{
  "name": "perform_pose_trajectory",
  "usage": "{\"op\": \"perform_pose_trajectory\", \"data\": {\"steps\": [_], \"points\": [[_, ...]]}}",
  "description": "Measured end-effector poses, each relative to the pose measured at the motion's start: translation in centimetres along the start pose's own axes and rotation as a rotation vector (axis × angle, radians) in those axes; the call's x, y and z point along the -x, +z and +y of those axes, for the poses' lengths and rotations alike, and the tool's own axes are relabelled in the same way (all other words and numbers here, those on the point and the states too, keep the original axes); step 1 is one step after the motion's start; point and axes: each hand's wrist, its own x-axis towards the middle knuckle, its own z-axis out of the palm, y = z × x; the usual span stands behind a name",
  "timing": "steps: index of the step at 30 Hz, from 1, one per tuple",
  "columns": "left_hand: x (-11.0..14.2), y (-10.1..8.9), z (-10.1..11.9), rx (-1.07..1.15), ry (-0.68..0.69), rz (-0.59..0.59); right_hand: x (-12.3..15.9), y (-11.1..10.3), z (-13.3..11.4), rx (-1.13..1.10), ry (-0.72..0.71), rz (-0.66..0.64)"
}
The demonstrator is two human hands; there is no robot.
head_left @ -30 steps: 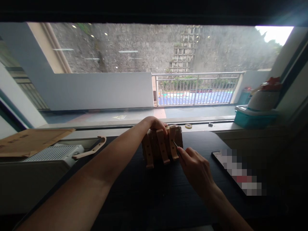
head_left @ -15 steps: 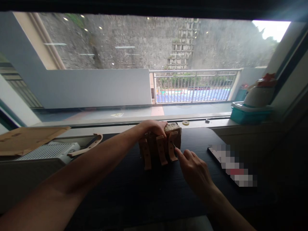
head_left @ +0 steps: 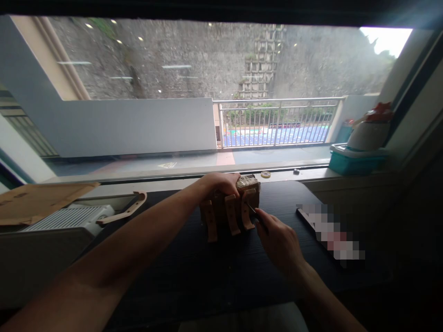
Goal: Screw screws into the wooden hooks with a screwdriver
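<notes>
My left hand (head_left: 225,183) is closed over the top of a brown cardboard box (head_left: 254,196) with shiny tape on it; some of its fingers are hidden behind. Three curved wooden pieces with holes lean against the box front: a left one (head_left: 210,221), a middle one (head_left: 232,214) and a right one (head_left: 247,214). A thin, dark-handled screwdriver (head_left: 252,209) is gripped in my right hand (head_left: 278,235). Its tip meets the right wooden piece near an upper hole; the exact contact is too small to tell.
Another curved wooden piece (head_left: 126,212) lies at the left by a white slatted appliance (head_left: 74,216) and a cardboard sheet (head_left: 44,200). A blurred-out flat object (head_left: 328,235) lies right on the black table (head_left: 194,281). On the sill are a tape roll (head_left: 266,174) and a teal box (head_left: 356,160).
My right hand has drawn back slightly from the right wooden piece, so more of the screwdriver shows. The tip sits a little higher on the piece. My left hand stays on the box.
</notes>
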Motion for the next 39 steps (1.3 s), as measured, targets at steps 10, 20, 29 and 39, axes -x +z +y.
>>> {"op": "perform_pose_trajectory", "data": {"steps": [10,20,29,39], "points": [[-0.2,0.3,-0.6,0.043,0.005,-0.002,-0.7,0.4,-0.2,0.069,0.031,-0.061],[-0.1,0.4,-0.6,0.034,-0.024,0.011,-1.5,-0.2,-0.6,-0.026,0.107,-0.121],[0.1,0.5,-0.5,0.05,-0.024,0.013,-2.0,-0.4,-0.8,0.157,-0.033,-0.137],[-0.2,0.7,-0.7,0.059,-0.015,0.038,-2.5,-0.2,-0.2,-0.387,0.269,-0.131]]}}
